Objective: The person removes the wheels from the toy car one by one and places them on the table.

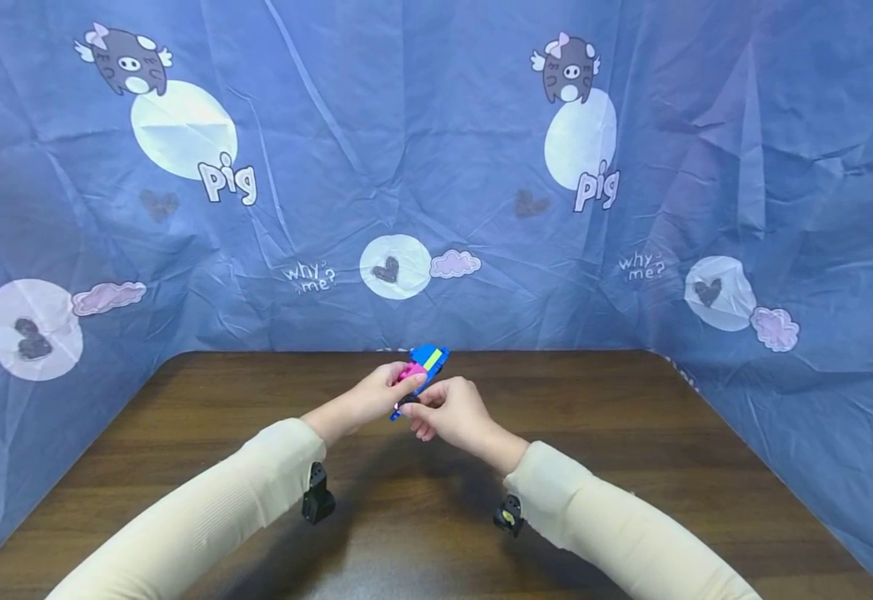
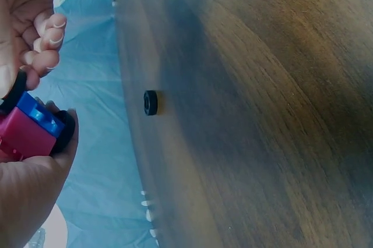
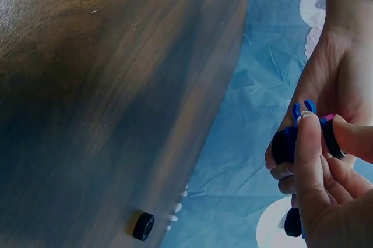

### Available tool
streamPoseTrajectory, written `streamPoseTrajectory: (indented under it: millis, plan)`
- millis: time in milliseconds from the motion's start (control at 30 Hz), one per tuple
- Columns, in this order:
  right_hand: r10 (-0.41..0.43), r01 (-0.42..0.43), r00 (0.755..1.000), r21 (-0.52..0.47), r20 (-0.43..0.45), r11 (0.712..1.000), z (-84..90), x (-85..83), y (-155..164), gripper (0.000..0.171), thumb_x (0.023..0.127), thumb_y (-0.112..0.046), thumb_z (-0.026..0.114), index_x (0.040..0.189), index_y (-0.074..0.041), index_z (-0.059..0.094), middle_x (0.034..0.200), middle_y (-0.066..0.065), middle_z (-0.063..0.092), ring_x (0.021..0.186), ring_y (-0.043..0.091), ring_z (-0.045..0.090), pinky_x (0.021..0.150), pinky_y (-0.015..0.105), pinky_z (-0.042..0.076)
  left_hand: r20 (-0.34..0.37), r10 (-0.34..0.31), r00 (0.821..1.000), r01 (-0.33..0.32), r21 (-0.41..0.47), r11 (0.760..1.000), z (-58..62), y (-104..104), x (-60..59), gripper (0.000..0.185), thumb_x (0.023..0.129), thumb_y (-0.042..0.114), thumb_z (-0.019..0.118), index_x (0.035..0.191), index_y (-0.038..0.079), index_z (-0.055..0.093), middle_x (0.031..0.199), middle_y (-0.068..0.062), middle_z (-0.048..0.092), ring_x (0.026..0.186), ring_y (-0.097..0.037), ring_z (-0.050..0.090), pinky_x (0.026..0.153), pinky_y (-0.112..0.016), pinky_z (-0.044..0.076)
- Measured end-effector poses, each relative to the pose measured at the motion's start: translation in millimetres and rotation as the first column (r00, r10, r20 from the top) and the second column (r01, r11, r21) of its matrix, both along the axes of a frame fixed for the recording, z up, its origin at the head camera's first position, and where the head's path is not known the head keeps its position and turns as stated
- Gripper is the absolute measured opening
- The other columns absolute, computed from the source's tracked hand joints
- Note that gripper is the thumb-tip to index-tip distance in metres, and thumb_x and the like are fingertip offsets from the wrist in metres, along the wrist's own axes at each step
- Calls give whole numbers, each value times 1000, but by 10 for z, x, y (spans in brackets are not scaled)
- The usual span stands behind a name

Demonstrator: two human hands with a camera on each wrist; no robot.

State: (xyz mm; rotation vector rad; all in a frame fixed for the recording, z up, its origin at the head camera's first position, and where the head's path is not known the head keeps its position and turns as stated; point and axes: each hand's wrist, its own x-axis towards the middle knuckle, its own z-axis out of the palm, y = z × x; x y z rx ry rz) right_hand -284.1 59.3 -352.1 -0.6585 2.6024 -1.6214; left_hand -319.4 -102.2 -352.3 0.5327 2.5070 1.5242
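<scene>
Both hands meet above the far middle of the wooden table [image 1: 631, 433], closed around a small toy car [image 1: 423, 367] built from blocks. The left hand [image 1: 376, 392] grips the car's pink and blue body from the side, its fingers curled about it, and the left wrist view shows the pink block resting against the palm with a black wheel on each side. The right hand [image 1: 451, 408] pinches a black wheel [image 3: 332, 137] on the car's underside between thumb and forefinger; a second wheel [image 3: 284, 145] sits just beside it on the same blue axle piece. The car is held in the air, tilted, with its blue top and a yellow-green stripe pointing away from the person, clear of the table.

1 loose black wheel [image 2: 150, 102] lies on the table near its far edge, apart from the hands. Both arms wear cream sleeves [image 1: 204, 517], each with a small black camera mount at the wrist. Behind and around the table hangs a wrinkled blue cloth [image 1: 421, 125] printed with cartoon pigs, hearts, clouds and the word "pig".
</scene>
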Motion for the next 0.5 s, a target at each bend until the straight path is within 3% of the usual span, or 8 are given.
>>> streamPoseTrajectory:
  millis: [133,267,500]
  plan:
    - [-8,9,999,17,-32,1000,-17,11,-14,19,85,-10,74,77,7,71,63,17,69,46,8,62,48,26,54,7,14,1000,-14,-9,1000,-22,-5,-7,43,101,33,50,118,-6,54,101,-12,63,89,-17,57,80,-28,48]
    - [9,-6,997,40,-80,999,-26,10,-21,18,84,-9,74,77,7,72,63,16,69,48,10,64,49,27,55,23,31,999,-31,-8,999,-48,-19,-4,45,102,33,49,120,-8,52,104,-15,63,91,-19,59,85,-33,51]
    - [64,-50,991,-119,115,992,36,3,34,18,83,-6,74,84,11,68,74,24,70,57,21,69,61,42,58,53,23,998,-24,13,1000,8,-19,13,50,101,36,49,129,-6,49,117,-17,62,104,-24,60,99,-43,48]
